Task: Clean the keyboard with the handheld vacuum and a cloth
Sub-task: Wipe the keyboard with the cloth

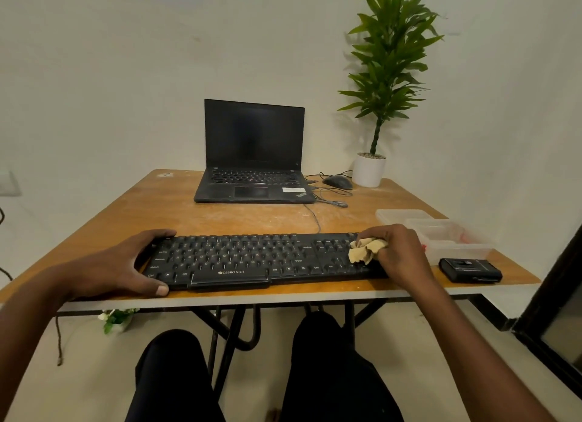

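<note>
A black keyboard lies along the front edge of the wooden table. My left hand grips its left end, fingers over the far edge and thumb at the near edge. My right hand holds a crumpled beige cloth pressed onto the number pad at the keyboard's right end. A small black boxy device, which may be the handheld vacuum, lies on the table to the right of the keyboard.
An open black laptop stands at the back of the table, with a mouse, loose cables and a potted plant to its right. Clear plastic containers sit at the right, behind the black device.
</note>
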Action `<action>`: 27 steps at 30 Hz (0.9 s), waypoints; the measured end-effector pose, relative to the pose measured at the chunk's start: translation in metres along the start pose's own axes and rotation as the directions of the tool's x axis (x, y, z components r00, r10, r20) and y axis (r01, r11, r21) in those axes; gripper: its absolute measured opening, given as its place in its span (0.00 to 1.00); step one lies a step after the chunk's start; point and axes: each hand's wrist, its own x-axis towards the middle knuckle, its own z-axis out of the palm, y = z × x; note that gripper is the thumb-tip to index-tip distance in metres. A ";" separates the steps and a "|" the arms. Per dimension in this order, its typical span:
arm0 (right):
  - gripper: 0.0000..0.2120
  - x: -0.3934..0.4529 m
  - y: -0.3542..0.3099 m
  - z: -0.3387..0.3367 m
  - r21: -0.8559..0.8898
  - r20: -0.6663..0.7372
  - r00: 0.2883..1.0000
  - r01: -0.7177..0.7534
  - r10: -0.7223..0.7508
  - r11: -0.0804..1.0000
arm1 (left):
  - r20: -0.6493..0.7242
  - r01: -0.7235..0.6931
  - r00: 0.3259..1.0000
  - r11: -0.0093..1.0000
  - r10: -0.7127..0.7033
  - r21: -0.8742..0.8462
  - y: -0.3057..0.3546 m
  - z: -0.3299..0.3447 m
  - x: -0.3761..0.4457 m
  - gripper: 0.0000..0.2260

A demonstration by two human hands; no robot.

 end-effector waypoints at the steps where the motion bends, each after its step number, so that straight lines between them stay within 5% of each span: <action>1: 0.23 -0.003 0.002 -0.002 0.001 0.021 1.000 0.011 -0.011 1.000 | -0.001 0.001 1.000 1.000 -0.001 0.007 0.001 0.000 0.000 0.54; 8: 0.24 -0.009 -0.001 -0.008 -0.038 -0.047 0.997 -0.061 0.059 0.997 | 0.009 0.019 1.000 1.000 -0.019 0.017 0.011 0.002 -0.004 0.54; 22: 0.23 -0.032 -0.162 0.097 0.158 0.151 0.940 0.283 -0.306 0.946 | 0.013 0.036 0.999 0.999 -0.036 -0.005 0.022 0.003 -0.009 0.56; 27: 0.23 -0.029 -0.179 0.101 0.225 0.259 0.899 0.301 -0.355 0.927 | 0.012 0.033 0.999 0.999 -0.033 -0.003 0.020 0.003 -0.010 0.57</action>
